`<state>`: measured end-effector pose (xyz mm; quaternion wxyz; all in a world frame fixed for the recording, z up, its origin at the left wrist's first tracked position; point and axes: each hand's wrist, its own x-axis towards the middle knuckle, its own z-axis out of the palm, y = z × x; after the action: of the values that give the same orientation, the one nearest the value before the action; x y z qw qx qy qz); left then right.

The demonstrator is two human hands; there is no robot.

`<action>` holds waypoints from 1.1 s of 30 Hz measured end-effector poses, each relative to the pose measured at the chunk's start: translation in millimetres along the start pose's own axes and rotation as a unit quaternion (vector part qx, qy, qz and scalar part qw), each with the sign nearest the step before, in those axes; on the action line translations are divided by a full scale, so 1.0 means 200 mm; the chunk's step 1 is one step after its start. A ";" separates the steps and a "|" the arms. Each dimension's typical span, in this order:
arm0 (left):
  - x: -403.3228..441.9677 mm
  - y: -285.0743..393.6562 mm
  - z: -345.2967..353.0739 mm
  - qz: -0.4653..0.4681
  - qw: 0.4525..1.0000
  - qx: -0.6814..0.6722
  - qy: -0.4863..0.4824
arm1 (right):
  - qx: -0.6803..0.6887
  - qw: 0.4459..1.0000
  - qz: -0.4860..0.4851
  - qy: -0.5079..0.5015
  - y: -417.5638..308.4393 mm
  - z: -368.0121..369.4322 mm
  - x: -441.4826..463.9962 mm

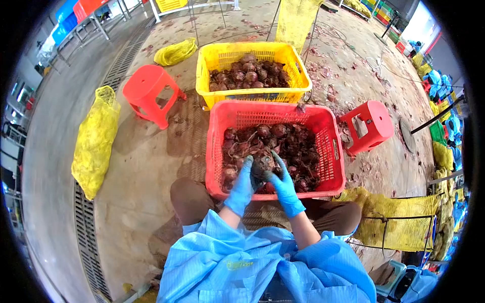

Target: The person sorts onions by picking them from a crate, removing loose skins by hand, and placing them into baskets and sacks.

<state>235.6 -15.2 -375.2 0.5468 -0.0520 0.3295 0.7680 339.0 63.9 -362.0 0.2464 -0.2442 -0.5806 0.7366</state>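
Observation:
A red plastic crate stands directly in front of me, filled with dark red onions and loose dry skins. Both my hands wear blue gloves and are over the near half of this crate. Between them they cup a dark, dirty onion. My left hand grips its left side, with the fingers partly hidden behind it. On the other side, my right hand holds it with thumb and fingers apart around it.
Behind the red crate is a yellow crate of onions. Red stools flank the crates. A full yellow mesh sack lies left, beside a floor drain. Yellow netting hangs on a frame at right. Onion skins litter the floor.

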 end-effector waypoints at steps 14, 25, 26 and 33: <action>0.09 -0.07 -0.12 0.142 0.966 0.213 -0.017 | 0.235 0.971 0.039 0.016 0.08 0.00 -0.01; -0.02 0.03 0.02 0.136 0.960 0.230 -0.080 | 0.354 0.926 0.108 -0.074 0.09 -0.05 -0.01; -0.02 0.02 0.01 0.134 0.961 0.230 -0.078 | 0.337 0.934 0.112 -0.039 0.11 -0.05 -0.01; -0.03 0.02 0.02 0.096 0.972 0.216 -0.006 | 0.316 0.943 0.099 -0.044 0.12 -0.07 -0.01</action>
<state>235.8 -18.6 -366.7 0.4708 0.1042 0.4879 0.7277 347.6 68.1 -387.3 0.2108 -0.1778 -0.3009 0.9129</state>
